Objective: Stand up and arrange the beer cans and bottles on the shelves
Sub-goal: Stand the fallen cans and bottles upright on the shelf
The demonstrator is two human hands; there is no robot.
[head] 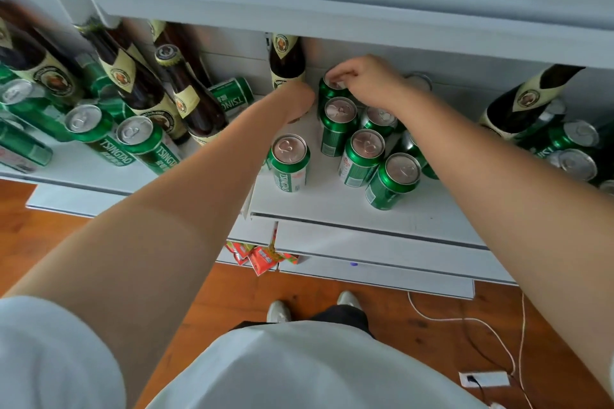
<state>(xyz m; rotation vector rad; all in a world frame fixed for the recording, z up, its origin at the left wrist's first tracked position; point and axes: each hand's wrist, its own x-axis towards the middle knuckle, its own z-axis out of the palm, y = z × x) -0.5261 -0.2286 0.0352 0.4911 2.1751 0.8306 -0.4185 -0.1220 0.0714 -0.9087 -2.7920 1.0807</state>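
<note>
Mid-arranging: right hand [362, 83] pinching rear Tsingtao can [329, 90] by its rim; left hand [299, 100] at brown beer bottle [287, 60], grip hidden. Next, probably: setting can squarely.

Both my hands at the back of the white shelf [415, 209]

My right hand [368, 81] pinches the rear green can [327, 90]; left hand [297, 100] grips the brown bottle [286, 60] just left of that can.

Upright green beer cans [362, 156] cluster on the white shelf [332, 199], right of centre. Behind them stands a brown glass bottle [287, 60]. More bottles [139, 83] crowd the left.
</note>
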